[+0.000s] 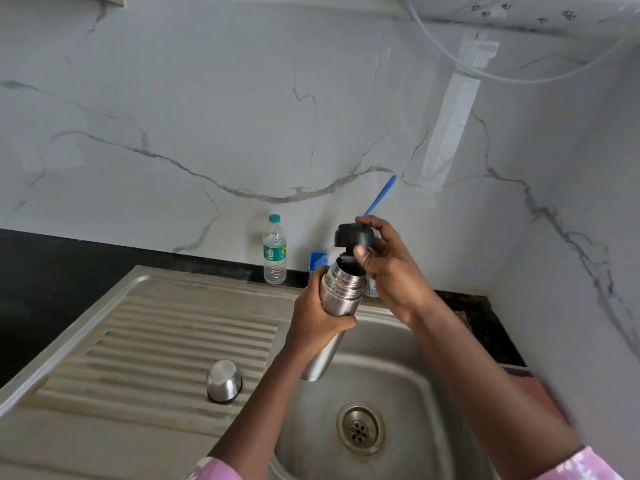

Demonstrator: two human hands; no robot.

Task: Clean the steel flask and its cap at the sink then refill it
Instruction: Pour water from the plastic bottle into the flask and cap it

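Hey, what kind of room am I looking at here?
Most likely a home kitchen: a stainless steel sink with a ribbed draining board, set in a dark counter, with a marble-look backsplash behind it.

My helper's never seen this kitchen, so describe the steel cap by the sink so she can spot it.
Find the steel sink; its ribbed drainboard lies left of the basin. The steel cap sits there mouth down, near the basin edge. It is short and rounded, alone on the ribs, unlike the tall hand-held flask.

Kitchen (steel sink [391, 368], marble wall [242, 116])
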